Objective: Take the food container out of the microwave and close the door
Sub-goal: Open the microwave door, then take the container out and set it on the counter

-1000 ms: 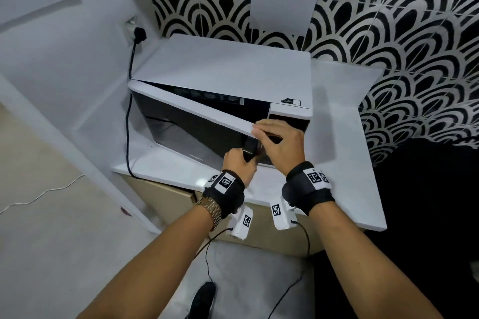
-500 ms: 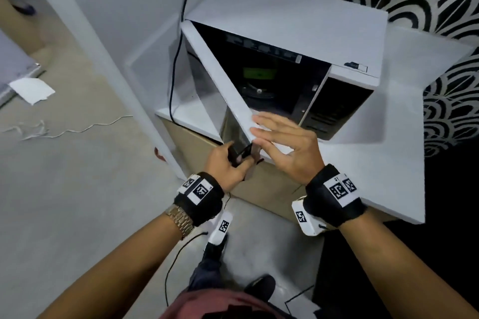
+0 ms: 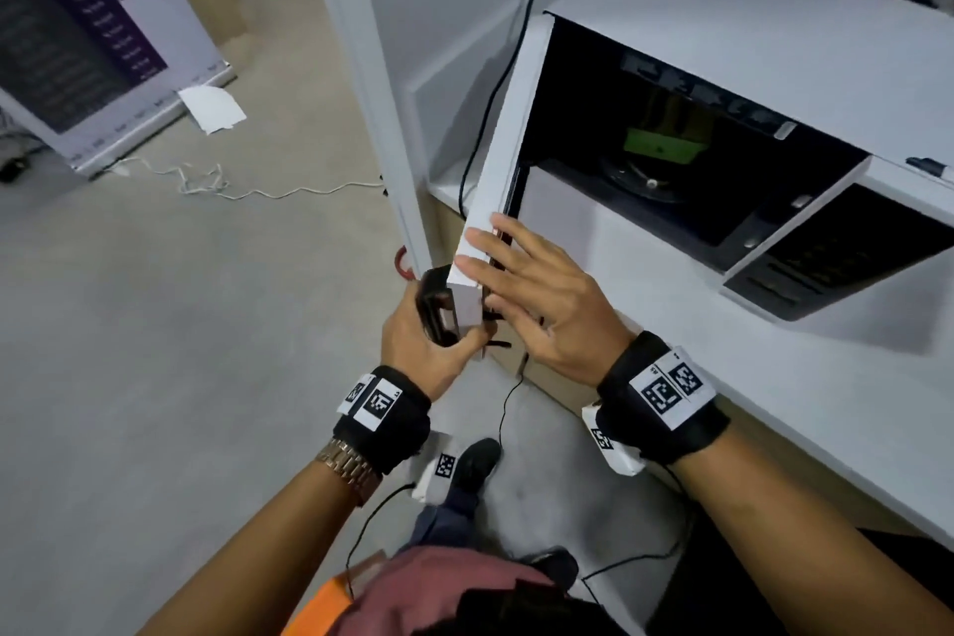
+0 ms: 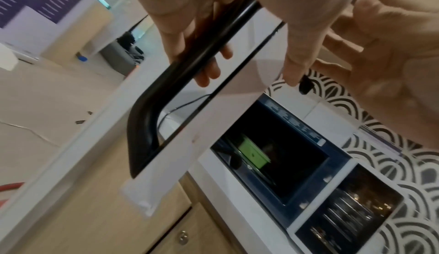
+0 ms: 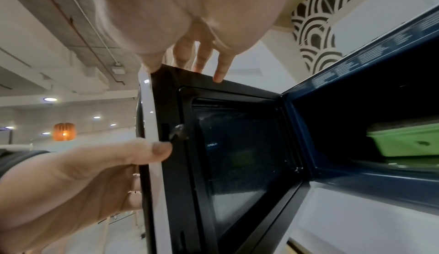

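The white microwave (image 3: 748, 16) stands on a white counter with its door (image 3: 508, 129) swung wide open towards me. My left hand (image 3: 439, 331) grips the black door handle (image 3: 436, 310), fingers curled round it in the left wrist view (image 4: 180, 23). My right hand (image 3: 526, 294) lies on the door's top edge with straight fingers (image 5: 223, 66). A green food container (image 3: 661, 147) sits on the turntable deep in the dark cavity, also seen in the wrist views (image 4: 253, 154) (image 5: 408, 141). Neither hand touches it.
The control panel (image 3: 846, 263) is right of the cavity. The white counter (image 3: 774, 403) runs out to the right, over wood cabinet fronts (image 4: 180, 226). A black power cord (image 3: 495, 93) hangs behind the door beside a white wall post (image 3: 371, 119). My feet are below.
The door has swung from barely ajar to wide open, with both hands following it towards me and left. The green container has come into view inside.
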`<state>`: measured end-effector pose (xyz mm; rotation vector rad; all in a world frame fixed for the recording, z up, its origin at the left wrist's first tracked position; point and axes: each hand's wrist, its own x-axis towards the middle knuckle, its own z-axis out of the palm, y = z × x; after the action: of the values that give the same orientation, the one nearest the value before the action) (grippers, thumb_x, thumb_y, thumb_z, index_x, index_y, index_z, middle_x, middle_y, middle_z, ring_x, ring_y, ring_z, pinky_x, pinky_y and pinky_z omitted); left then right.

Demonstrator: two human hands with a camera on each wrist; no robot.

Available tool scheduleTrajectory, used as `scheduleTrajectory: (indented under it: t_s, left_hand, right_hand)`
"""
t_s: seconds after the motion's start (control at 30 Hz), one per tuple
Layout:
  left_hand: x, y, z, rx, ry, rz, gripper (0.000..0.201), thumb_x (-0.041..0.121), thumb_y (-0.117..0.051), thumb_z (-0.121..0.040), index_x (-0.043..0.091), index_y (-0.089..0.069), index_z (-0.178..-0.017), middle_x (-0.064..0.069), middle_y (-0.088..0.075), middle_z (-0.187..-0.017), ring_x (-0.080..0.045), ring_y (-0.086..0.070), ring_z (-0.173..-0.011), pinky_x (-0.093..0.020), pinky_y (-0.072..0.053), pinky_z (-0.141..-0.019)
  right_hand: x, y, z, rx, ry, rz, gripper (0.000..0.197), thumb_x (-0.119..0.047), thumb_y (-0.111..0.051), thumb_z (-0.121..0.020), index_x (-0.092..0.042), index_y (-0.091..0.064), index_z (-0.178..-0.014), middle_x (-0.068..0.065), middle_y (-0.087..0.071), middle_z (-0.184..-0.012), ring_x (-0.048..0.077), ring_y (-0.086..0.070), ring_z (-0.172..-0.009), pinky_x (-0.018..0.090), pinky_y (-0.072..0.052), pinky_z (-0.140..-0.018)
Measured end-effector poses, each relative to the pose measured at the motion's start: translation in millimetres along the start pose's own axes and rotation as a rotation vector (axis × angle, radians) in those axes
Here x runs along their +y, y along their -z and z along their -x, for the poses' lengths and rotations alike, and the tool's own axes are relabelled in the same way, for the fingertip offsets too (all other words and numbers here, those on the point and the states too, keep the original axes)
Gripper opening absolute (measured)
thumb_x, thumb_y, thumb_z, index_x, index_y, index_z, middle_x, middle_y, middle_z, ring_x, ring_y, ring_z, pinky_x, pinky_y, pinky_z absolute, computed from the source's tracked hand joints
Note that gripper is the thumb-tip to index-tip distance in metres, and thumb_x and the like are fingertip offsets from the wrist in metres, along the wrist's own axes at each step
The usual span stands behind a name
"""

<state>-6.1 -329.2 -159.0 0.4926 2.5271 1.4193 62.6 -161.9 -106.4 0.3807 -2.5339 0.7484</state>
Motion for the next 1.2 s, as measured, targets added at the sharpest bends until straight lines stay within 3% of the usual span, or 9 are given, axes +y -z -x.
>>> scheduleTrajectory:
  t_s: [0.13,0.23,0.37,0.5,0.7,0.77,0.87,1.0,1.2]
  left_hand:
    - [-25,16,-9,0.051,0.047,0.075,0.078,0.050,-0.083,-0.062,0.033,-0.051,-0.131,0.011,-0.069,-0.118,-0.005,-0.066,-0.108,-0.030,-0.055,-0.095]
    - [-35,27,-17,0.087,0.043,0.134,0.091,0.043,-0.081,-0.061,0.030,-0.042,-0.143,0.011,-0.062,-0.131,-0.006,-0.060,-0.122,-0.028,-0.049,-0.104]
    - [-49,37,-29,0.159,0.054,0.190,0.086,0.028,-0.082,-0.066,0.025,-0.044,-0.142,0.012,-0.060,-0.133,-0.003,-0.056,-0.127,-0.033,-0.046,-0.110]
    - [-58,48,-37,0.234,0.054,0.265,0.082,0.012,-0.084,-0.070,0.018,-0.046,-0.143,0.017,-0.059,-0.130,0.002,-0.055,-0.127,-0.021,-0.043,-0.110]
    - [-76,61,-43,0.267,0.188,0.106,0.080,0.038,-0.078,-0.079,0.018,-0.041,-0.147,0.000,-0.054,-0.145,-0.012,-0.051,-0.134,-0.028,-0.039,-0.113]
    - [-89,58,-38,0.186,0.363,-0.039,0.079,0.047,-0.073,-0.081,0.016,-0.041,-0.147,-0.004,-0.050,-0.149,-0.020,-0.048,-0.137,-0.036,-0.039,-0.114]
    - [-112,42,-24,-0.133,0.483,-0.218,0.052,0.045,-0.068,-0.085,0.012,-0.065,-0.125,-0.010,-0.065,-0.132,-0.026,-0.058,-0.126,-0.035,-0.044,-0.106]
    - [-114,9,-22,-0.387,0.309,-0.299,0.034,0.039,-0.069,-0.087,0.015,-0.073,-0.111,-0.007,-0.072,-0.119,-0.022,-0.065,-0.117,-0.031,-0.049,-0.100]
    - [-68,-37,-68,-0.410,0.134,-0.209,0.038,0.032,-0.070,-0.086,0.017,-0.068,-0.120,-0.002,-0.071,-0.119,-0.017,-0.064,-0.116,-0.028,-0.049,-0.100]
  right_hand:
    - [-3,-12,-15,-0.116,0.009,0.041,0.052,-0.006,-0.051,-0.098,-0.007,-0.037,-0.148,0.008,-0.033,-0.158,0.024,-0.021,-0.151,0.049,-0.024,-0.121]
    - [-1,-18,-24,-0.150,0.021,0.087,0.054,-0.008,-0.049,-0.099,-0.004,-0.033,-0.150,0.011,-0.028,-0.160,0.024,-0.020,-0.151,0.049,-0.022,-0.122]
    - [1,-30,-35,-0.185,0.024,0.107,0.057,-0.014,-0.050,-0.099,-0.006,-0.029,-0.152,0.012,-0.023,-0.162,0.024,-0.017,-0.152,0.049,-0.022,-0.122]
    - [1,-38,-45,-0.179,0.020,0.091,0.058,-0.017,-0.052,-0.098,-0.009,-0.031,-0.151,0.013,-0.023,-0.162,0.024,-0.018,-0.152,0.049,-0.023,-0.122]
    - [13,-46,-35,-0.163,-0.026,0.044,0.052,-0.012,-0.048,-0.099,-0.006,-0.035,-0.150,0.012,-0.026,-0.161,0.023,-0.019,-0.152,0.047,-0.021,-0.123]
    - [19,-47,-28,-0.151,-0.055,0.033,0.052,-0.010,-0.048,-0.099,-0.006,-0.035,-0.150,0.011,-0.026,-0.161,0.022,-0.019,-0.152,0.044,-0.020,-0.124]
    - [29,-50,-16,-0.150,-0.135,0.010,0.052,-0.017,-0.047,-0.100,-0.005,-0.035,-0.149,0.011,-0.027,-0.160,0.023,-0.020,-0.152,0.047,-0.021,-0.123]
    - [44,-53,2,-0.164,-0.267,0.014,0.055,-0.027,-0.044,-0.099,-0.008,-0.035,-0.150,0.009,-0.027,-0.161,0.021,-0.019,-0.152,0.045,-0.020,-0.123]
    - [67,-44,31,-0.143,-0.438,0.035,0.058,-0.026,-0.052,-0.095,-0.011,-0.038,-0.149,0.007,-0.033,-0.158,0.020,-0.026,-0.149,0.039,-0.021,-0.123]
